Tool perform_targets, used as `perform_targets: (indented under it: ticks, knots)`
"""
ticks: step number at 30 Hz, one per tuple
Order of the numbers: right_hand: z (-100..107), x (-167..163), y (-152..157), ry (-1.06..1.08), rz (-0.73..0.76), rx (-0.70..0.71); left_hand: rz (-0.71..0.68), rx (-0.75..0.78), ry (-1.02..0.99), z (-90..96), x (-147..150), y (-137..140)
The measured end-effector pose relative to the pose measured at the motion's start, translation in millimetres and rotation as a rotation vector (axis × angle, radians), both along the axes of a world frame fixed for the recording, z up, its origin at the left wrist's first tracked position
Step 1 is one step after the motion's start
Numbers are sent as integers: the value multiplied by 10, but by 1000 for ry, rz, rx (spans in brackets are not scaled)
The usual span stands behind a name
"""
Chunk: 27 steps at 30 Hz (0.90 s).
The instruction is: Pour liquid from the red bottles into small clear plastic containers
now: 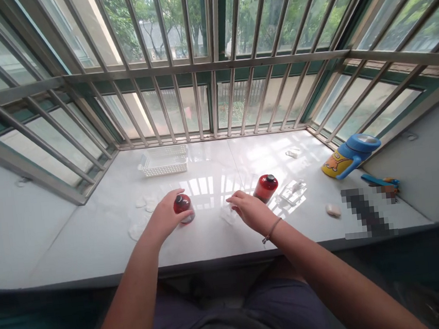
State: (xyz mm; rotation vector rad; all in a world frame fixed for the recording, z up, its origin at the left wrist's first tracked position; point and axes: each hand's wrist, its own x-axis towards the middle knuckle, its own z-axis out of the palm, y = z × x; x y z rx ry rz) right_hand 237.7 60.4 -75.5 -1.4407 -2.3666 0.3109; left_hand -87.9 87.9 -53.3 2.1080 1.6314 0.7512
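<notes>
My left hand point(167, 216) curls round a small red-brown bottle point(184, 209) with a dark top, thumb on the near side and fingers on the far side. The bottle stands on the white ledge. To its right, my right hand point(249, 211) has its fingers drawn together over a pale, see-through piece point(228, 215) whose kind I cannot make out. A second red bottle point(266, 188) with a black cap is just beyond my right hand. Whitish, see-through pieces point(143, 203) lie to the left of my left hand.
A white mesh basket point(165, 161) sits at the back left. On the right are clear packaging point(292, 192), a small pale object point(333, 210), a blue-and-yellow cup point(348, 156), a blue tool-like item point(378, 181) and a pixelated area. Metal bars point(210, 67) line the window behind.
</notes>
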Motion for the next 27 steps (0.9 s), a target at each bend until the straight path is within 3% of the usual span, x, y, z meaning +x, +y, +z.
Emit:
perform_targets:
  ticks: [3, 7, 10, 15, 18, 21, 24, 27]
  knots:
    - [-43, 112, -143, 53, -69, 121, 56, 167, -69, -23, -7, -95]
    - [-125, 373, -297, 133, -450, 381, 225, 482, -218, 8, -7, -368]
    - [-297, 527, -273, 108, -606, 322, 282, 503, -279, 14, 38, -594]
    - [-529, 584, 34, 170, -597, 174, 214, 336, -340, -101, 149, -792]
    - [-499, 566, 296, 207, -544, 125, 168, 267, -342, -194, 200, -827]
    - [-401, 574, 489, 168, -395, 91, 137, 231, -354, -245, 228, -831]
    - [-346, 625, 450, 97, -305, 162, 90, 270, -330, -251, 223, -810]
    - [-404, 711, 136, 85, -409, 284, 65, 375, -306, -238, 185, -767]
